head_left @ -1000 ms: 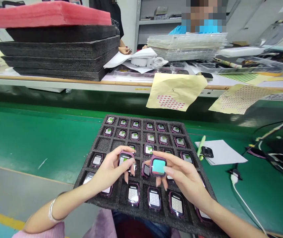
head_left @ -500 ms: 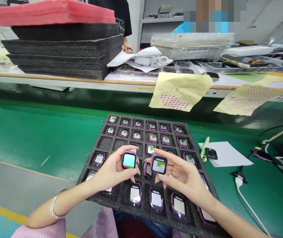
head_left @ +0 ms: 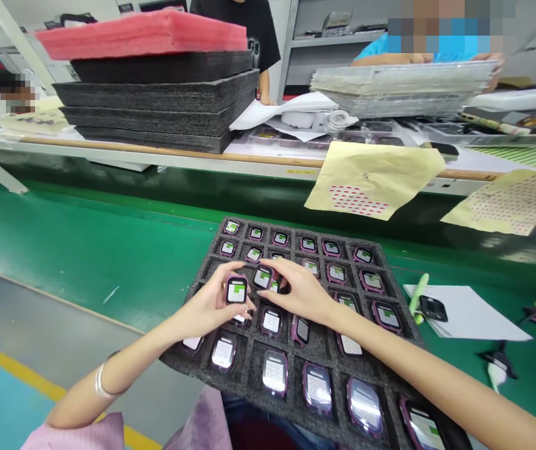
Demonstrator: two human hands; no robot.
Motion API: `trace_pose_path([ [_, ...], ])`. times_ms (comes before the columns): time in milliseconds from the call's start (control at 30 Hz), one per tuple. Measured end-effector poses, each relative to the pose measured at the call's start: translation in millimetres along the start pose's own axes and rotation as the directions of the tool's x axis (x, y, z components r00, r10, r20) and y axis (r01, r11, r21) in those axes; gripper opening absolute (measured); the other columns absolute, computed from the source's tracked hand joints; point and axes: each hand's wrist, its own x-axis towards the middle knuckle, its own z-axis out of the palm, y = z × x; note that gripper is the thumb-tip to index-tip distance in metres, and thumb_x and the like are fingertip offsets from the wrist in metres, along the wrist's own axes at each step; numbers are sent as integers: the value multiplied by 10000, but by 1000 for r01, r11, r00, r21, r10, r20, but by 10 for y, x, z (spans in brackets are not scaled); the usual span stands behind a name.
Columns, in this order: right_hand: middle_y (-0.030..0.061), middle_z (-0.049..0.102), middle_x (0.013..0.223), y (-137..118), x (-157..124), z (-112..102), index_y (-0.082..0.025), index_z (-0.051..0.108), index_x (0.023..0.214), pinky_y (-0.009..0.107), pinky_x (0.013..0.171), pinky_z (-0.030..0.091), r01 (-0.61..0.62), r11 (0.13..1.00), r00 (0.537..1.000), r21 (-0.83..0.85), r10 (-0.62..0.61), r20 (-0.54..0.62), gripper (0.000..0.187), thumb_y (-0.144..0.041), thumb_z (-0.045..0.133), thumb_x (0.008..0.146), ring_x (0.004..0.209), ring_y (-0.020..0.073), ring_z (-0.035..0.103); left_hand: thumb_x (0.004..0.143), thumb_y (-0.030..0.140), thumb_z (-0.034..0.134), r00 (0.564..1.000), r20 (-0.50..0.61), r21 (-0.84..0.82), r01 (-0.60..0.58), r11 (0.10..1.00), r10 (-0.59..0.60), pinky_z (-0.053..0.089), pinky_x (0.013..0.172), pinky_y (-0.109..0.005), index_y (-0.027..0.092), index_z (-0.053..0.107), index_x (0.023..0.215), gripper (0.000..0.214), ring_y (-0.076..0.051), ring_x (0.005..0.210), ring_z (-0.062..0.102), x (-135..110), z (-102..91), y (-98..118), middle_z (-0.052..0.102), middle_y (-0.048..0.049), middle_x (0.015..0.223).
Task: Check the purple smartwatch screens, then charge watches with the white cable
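Note:
My left hand (head_left: 216,303) grips a purple-cased smartwatch (head_left: 236,290) without a strap, its lit screen white and green facing me. Just right of it, my right hand (head_left: 303,289) holds a second smartwatch (head_left: 262,277) by its edges, over the third row from the back. Both are above a black foam tray (head_left: 253,375) divided into square pockets. Most visible pockets hold a similar purple watch, such as the one in the front row (head_left: 275,372). My hands and forearms cover some pockets. The tray's near edge lies over my lap.
A green bench carries the tray. White paper (head_left: 474,312) with a black watch (head_left: 433,308) and a green pen-like tool (head_left: 419,297) lies to the right. On the raised shelf stand stacked foam trays (head_left: 155,100) and clear plastic trays (head_left: 399,87). Two people stand beyond.
My right hand has moved its watch left and back over the tray. The left watch's screen went from cyan to white and green. The view has shifted, so the surroundings appear further right.

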Motion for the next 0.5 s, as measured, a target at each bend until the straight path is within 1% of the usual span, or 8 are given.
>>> trace_pose_path([
  [67, 124, 573, 1049, 14, 192, 128, -119, 548, 1226, 408, 835, 501, 64, 990, 998, -124, -62, 23, 492, -270, 716, 789, 950, 273, 569, 818, 198, 641, 998, -47, 128, -30, 991, 36, 531, 797, -357, 256, 352, 1255, 527, -214, 947, 616, 69, -196, -31, 492, -54, 1084],
  [133, 120, 556, 1012, 17, 320, 243, -112, 576, 1190, 410, 838, 494, 96, 982, 995, -165, -88, 54, 468, -281, 727, 781, 952, 278, 551, 840, 230, 616, 995, -76, 305, -43, 951, 70, 518, 821, -364, 219, 382, 1215, 443, -227, 971, 611, 153, -404, -72, 520, -66, 1075],
  [167, 115, 552, 992, 20, 357, 286, -112, 585, 1179, 415, 835, 493, 103, 980, 993, -170, -93, 68, 459, -283, 730, 779, 935, 277, 549, 852, 240, 600, 994, -71, 406, -49, 913, 85, 510, 830, -362, 204, 385, 1212, 421, -226, 969, 609, 196, -503, -94, 537, -75, 1072],
  [233, 116, 545, 976, 32, 380, 323, -99, 586, 1182, 430, 837, 485, 108, 977, 992, -182, -94, 81, 460, -265, 728, 777, 921, 281, 543, 868, 268, 577, 990, -35, 608, -85, 790, 134, 505, 808, -347, 181, 386, 1228, 417, -215, 927, 606, 277, -667, -135, 553, -94, 1087],
  [267, 124, 541, 988, 38, 372, 315, -89, 575, 1197, 441, 848, 477, 106, 976, 992, -192, -92, 82, 466, -246, 718, 783, 932, 286, 536, 868, 283, 578, 989, -9, 679, -105, 727, 151, 503, 796, -343, 174, 393, 1235, 426, -212, 906, 602, 312, -727, -153, 557, -102, 1099],
  [333, 142, 530, 1026, 35, 328, 258, -72, 552, 1219, 458, 876, 455, 99, 973, 994, -210, -85, 74, 453, -213, 681, 808, 962, 293, 519, 848, 307, 609, 985, 48, 758, -142, 637, 163, 490, 807, -350, 165, 442, 1219, 430, -220, 904, 586, 366, -806, -179, 566, -104, 1103],
  [433, 132, 530, 1017, -53, 219, 164, -90, 581, 1152, 442, 886, 440, 94, 970, 994, -223, -78, 81, 326, -199, 629, 849, 961, 277, 508, 820, 308, 646, 981, 117, 791, -185, 584, 152, 445, 895, -385, 165, 517, 1177, 405, -252, 1006, 547, 400, -849, -181, 563, -109, 1116],
  [500, 111, 544, 969, -179, 138, 155, -110, 610, 1083, 414, 864, 444, 115, 965, 986, -238, -82, 144, 248, -196, 624, 851, 938, 265, 508, 803, 316, 664, 977, 157, 810, -209, 549, 142, 407, 949, -424, 169, 538, 1176, 420, -278, 1082, 503, 389, -856, -151, 545, -119, 1145],
])
